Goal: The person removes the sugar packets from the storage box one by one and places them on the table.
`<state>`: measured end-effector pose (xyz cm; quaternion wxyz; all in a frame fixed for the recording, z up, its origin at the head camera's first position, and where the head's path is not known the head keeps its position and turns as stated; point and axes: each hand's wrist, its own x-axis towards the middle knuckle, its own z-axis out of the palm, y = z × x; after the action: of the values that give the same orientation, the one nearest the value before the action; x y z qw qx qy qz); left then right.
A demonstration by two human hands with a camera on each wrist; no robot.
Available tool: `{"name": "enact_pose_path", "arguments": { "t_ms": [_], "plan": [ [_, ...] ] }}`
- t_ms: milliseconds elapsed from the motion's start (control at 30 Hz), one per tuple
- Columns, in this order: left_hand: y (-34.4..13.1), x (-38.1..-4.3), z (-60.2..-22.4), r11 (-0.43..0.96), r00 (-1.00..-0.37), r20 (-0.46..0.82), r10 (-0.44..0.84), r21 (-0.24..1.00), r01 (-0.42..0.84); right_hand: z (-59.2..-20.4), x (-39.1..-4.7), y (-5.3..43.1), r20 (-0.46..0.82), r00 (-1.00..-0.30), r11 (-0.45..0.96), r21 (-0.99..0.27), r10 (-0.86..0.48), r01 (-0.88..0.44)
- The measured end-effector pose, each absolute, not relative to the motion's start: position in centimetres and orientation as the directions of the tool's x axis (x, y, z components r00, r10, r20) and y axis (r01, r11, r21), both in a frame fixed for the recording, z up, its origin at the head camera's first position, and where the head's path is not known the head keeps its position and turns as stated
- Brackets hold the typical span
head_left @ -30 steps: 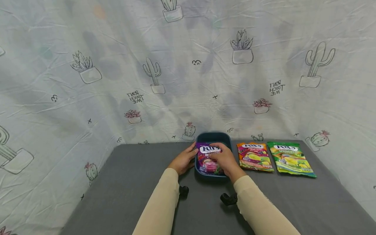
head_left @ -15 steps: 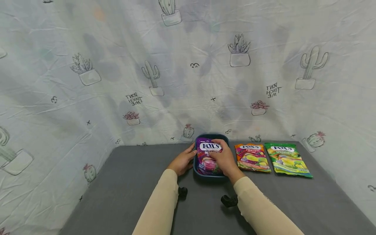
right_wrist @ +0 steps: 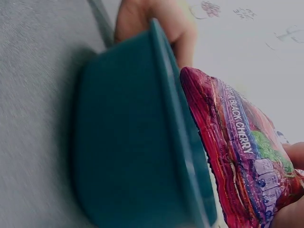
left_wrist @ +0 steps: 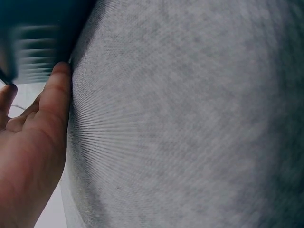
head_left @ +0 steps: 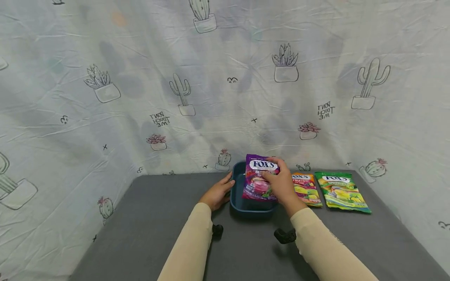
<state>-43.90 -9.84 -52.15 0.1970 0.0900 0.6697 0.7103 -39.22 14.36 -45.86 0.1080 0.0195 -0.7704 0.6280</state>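
Note:
My right hand (head_left: 284, 186) pinches a purple Fox's berries candy bag (head_left: 258, 186), thumb on its front. In the head view the bag overlaps the right part of a dark teal plastic tub (head_left: 250, 213). The right wrist view has the bag's lower edge (right_wrist: 213, 156) just beyond the tub's rim, above the opening. On the tub's left side, my left hand (head_left: 218, 193) rests with its fingers fairly straight against the wall. Close up in the left wrist view, a fingertip (left_wrist: 61, 69) meets the slotted lower side of the tub.
Right of the tub lie an orange Fox's fruits bag (head_left: 306, 191), partly hidden by my right hand, and a green Fox's bag (head_left: 342, 192) on the grey tabletop (head_left: 161, 218). A cactus-print curtain (head_left: 211, 97) hangs close behind the tub.
My right hand has lifted the purple candy bag up out of the tub and carried it to the right. The left hand has stayed at the tub's side.

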Motion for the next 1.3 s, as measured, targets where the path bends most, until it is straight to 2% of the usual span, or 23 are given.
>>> {"name": "enact_pose_path", "arguments": {
  "t_ms": [600, 1300],
  "plan": [
    [-10.2, -43.8, -52.1, 0.007, -0.891, -0.146, 0.429, 0.987, -0.158, -45.3, -38.4, 20.5, 0.114, -0.976, 0.246, -0.967, 0.187, -0.066],
    [-9.9, -43.3, -52.6, 0.012, -0.900, -0.133, 0.415, 0.990, -0.140, -46.3, -36.4, 24.8, 0.132, -0.969, 0.298, -0.952, 0.210, -0.065]
  ]
}}
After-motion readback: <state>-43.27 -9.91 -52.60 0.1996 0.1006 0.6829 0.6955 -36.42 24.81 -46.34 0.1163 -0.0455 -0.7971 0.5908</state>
